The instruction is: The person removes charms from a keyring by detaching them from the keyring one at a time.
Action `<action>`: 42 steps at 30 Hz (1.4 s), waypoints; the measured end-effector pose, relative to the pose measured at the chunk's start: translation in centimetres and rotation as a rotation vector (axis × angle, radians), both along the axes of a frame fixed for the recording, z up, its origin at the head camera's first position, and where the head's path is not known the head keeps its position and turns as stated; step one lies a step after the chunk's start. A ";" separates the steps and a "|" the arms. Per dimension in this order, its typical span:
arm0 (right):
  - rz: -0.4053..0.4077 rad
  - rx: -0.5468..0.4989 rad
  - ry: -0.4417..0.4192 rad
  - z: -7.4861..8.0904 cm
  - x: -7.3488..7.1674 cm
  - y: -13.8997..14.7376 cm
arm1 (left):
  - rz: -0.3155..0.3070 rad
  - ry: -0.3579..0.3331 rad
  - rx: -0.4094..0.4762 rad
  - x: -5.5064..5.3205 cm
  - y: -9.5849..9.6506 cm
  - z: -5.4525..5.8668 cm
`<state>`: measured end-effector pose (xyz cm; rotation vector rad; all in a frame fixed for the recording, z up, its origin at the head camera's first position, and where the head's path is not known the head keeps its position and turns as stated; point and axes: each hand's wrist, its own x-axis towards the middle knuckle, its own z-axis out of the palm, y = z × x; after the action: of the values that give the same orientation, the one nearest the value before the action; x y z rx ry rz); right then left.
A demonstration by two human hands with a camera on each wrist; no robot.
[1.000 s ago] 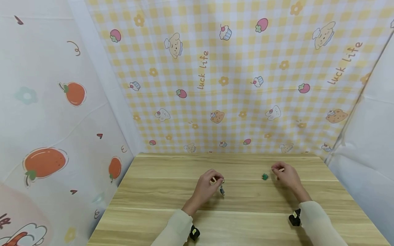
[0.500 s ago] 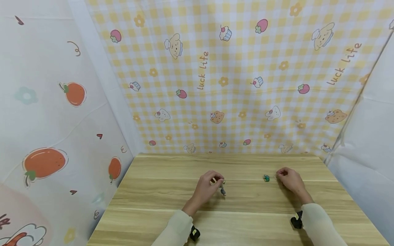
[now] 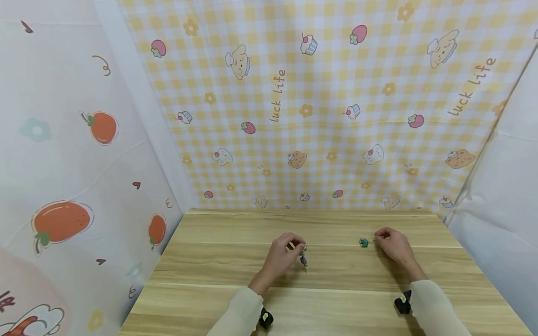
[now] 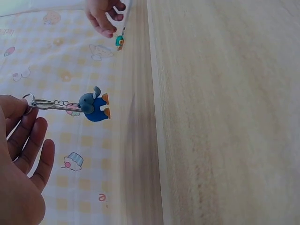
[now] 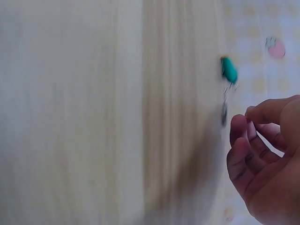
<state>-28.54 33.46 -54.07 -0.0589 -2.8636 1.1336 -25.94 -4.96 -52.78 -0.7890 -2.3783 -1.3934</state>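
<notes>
My left hand (image 3: 282, 254) pinches the split ring of a keychain between thumb and fingertip. From it hangs a blue elephant charm (image 4: 95, 107) with a grey head and orange feet, held above the table. On the right, a keychain with a green figure charm (image 3: 364, 242) lies on the table, its thin metal chain (image 5: 225, 105) stretching toward my right hand. My right hand (image 3: 394, 245) hovers just over that chain's end, fingers loosely curled. The right wrist view shows a small gap between fingertips and chain; no ring is seen in them.
The wood-grain table (image 3: 328, 308) reaches back to a yellow checked cloth (image 3: 319, 140). White cloth walls stand on the left and the right. A black strap mount (image 3: 265, 318) sits at each wrist.
The green charm has shifted slightly right and its chain now shows laid out. My right hand moved right and down, then slightly back left. The left hand holds nearly still; its keychain sways slightly.
</notes>
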 end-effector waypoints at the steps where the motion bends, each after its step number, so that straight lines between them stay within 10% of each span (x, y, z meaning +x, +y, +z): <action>1: 0.004 -0.010 0.012 0.1 0.1 -0.5 | -0.002 -0.006 0.003 0.0 0.0 0.0; 25: 0.493 -0.302 0.153 2.1 3.0 -15.3 | -0.004 -0.019 0.025 -0.1 0.2 0.1; 42: 0.443 -0.308 0.184 2.0 3.2 -17.4 | -0.015 0.000 0.026 -0.2 0.3 0.0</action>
<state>-25.36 16.11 -52.09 0.6576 -2.5805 1.5493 -26.17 -4.66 -52.83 -0.8022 -2.3538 -1.4270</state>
